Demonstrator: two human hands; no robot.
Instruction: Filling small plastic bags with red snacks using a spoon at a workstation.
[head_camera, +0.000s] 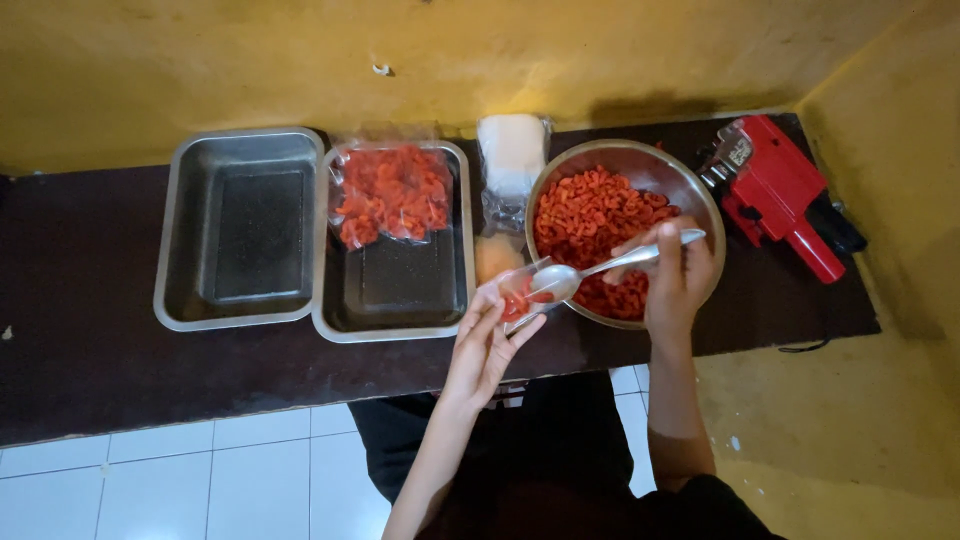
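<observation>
On the dark bench (90, 330), your left hand (487, 345) pinches a small clear bag (520, 295) open at its mouth, just left of the steel bowl (700, 205). Your right hand (680, 275) is closed around the handle of a spoon (600, 268), its scoop lying at the bag's mouth, at about nine o'clock from the bowl.

A few red snacks (590, 215) already sit in the bag, so it looks only partly filled. The bowl holds plenty more, heaped well up its wall.

At nine o'clock from the bag stand two steel trays side by side, touching. The near tray (465, 300) carries filled bags (392, 192) of the same red pieces at its far end; how many, you cannot tell. The far tray (170, 240) holds nothing.

By my reading, a small share is bagged and most of the bowl is left.

At twelve o'clock from the bag lies a white packet (512, 150), perhaps spare bags. At three o'clock from the bowl rests a red tool (780, 190), touched by neither hand.
</observation>
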